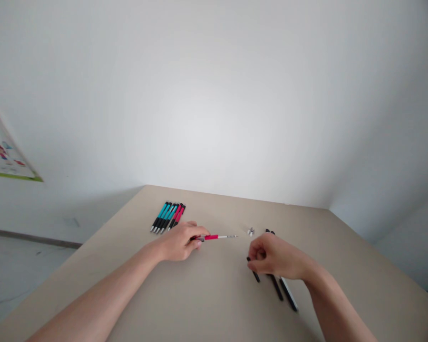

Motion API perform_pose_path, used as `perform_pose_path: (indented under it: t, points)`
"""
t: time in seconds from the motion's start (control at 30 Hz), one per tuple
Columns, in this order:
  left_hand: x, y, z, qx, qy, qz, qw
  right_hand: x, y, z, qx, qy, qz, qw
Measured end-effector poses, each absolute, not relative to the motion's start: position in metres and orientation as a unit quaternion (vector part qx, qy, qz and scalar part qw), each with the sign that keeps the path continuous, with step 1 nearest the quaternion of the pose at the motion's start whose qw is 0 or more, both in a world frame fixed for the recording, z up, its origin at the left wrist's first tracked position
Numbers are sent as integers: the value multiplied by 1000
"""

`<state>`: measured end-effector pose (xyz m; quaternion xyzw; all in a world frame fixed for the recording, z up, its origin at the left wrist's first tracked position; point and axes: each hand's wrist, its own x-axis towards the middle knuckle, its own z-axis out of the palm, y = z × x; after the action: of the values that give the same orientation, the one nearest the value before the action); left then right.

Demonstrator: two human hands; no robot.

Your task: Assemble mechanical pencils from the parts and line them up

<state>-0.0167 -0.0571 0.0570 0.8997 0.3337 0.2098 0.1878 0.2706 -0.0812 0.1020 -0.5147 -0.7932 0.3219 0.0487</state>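
My left hand [183, 241] is closed around the rear part of a pink ballpoint pen [211, 237]. The pen lies sideways just above or on the table, with its white refill [225, 236] and a spring near the tip bare, pointing right. My right hand [273, 256] is curled, thumb and fingertips pinching the upper end of a short black pen grip [256, 275]. Partly hidden under this hand are longer black pen parts [276, 289] and a black-and-white one [288, 294]. Small silver pen tips [250, 231] lie in a cluster beyond it.
A row of several assembled pens [167, 217], turquoise and pink with black grips, lies at the back left of the beige table [185, 299]. White walls [214, 95] border the back and right. A poster [7, 152] hangs at the left.
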Motion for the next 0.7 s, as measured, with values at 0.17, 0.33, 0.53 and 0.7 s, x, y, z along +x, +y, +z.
perform_pose_path:
  t: [0.17, 0.33, 0.53, 0.7]
  points:
    - [-18, -57, 56, 897, 342, 221, 173, 255, -75, 98, -492, -822, 205, 200]
    - [-19, -56, 55, 892, 343, 238, 170, 251, -72, 88, -491, -826, 164, 220]
    - [-19, -56, 57, 898, 337, 233, 162, 254, -70, 84, -475, -842, 106, 234]
    - [-19, -55, 57, 899, 337, 230, 161, 256, -69, 86, -430, -859, 99, 259]
